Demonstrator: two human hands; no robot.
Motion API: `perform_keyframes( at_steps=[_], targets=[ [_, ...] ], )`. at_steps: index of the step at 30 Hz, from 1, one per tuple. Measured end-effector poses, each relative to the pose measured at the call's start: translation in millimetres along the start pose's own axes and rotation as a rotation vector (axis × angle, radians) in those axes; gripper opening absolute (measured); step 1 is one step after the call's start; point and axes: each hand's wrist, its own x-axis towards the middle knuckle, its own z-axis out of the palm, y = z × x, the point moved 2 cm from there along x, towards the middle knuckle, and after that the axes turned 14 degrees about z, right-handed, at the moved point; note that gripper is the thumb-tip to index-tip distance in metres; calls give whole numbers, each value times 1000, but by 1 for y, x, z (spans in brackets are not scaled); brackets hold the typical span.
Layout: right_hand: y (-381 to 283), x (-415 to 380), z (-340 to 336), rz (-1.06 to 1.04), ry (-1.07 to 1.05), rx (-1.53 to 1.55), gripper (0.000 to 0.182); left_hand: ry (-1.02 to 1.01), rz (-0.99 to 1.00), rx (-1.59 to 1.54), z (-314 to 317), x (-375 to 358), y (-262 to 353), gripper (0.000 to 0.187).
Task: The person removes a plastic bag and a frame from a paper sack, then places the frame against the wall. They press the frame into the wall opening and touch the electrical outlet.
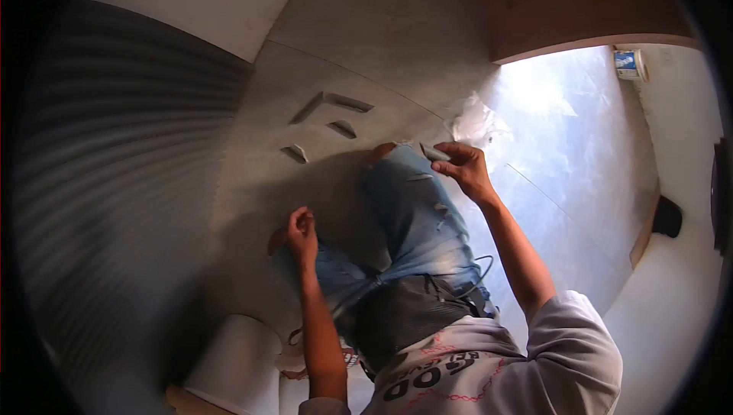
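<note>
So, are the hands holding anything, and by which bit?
The right hand pinches a small grey piece by one end; the left hand looks empty.

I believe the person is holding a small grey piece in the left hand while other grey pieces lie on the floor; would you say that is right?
Not quite: the head view shows the small grey piece in the right hand, not the left hand. The other grey pieces do lie on the floor.
</note>
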Motion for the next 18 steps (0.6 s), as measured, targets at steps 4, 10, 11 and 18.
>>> perform_keyframes(
  at_steps=[4, 10, 11, 18],
  targets=[
    [44, 70, 18, -46, 191, -115, 40, -8, -35, -107, 3, 2, -2, 26],
    [83, 128, 29, -42, 296, -325, 37, -41, 17, -39, 1, 2, -7, 25],
    [74, 125, 30, -40, 291, -403, 36, -53, 14, -48, 1, 2, -6, 24],
    [78, 35, -14, 19, 393, -517, 24, -83, -42, 6, 8, 6, 11, 23]
  ],
)
